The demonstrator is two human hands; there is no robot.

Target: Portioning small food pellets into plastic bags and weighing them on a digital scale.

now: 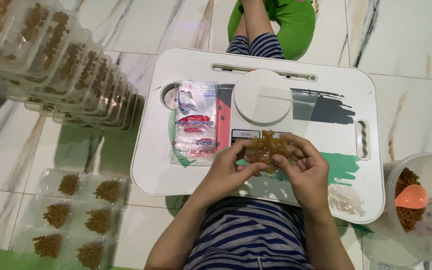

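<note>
Dim, greenish indoor light falls from above on the glossy white marble floor tiles (406, 35), which show soft glare well beyond the fingertips (276, 161). Shadows pool beside the stacked clear plastic snack boxes (71, 70), far left of the fingers. The picture is soft and grainy, blurring toward its corners.

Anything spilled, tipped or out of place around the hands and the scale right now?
Nothing stands out. Both hands, left hand and right hand, hold a clear pouch of brown snacks over the white scale. The pack of empty pouches lies flat on the lap table, and the filled boxes lean in a row.
</note>
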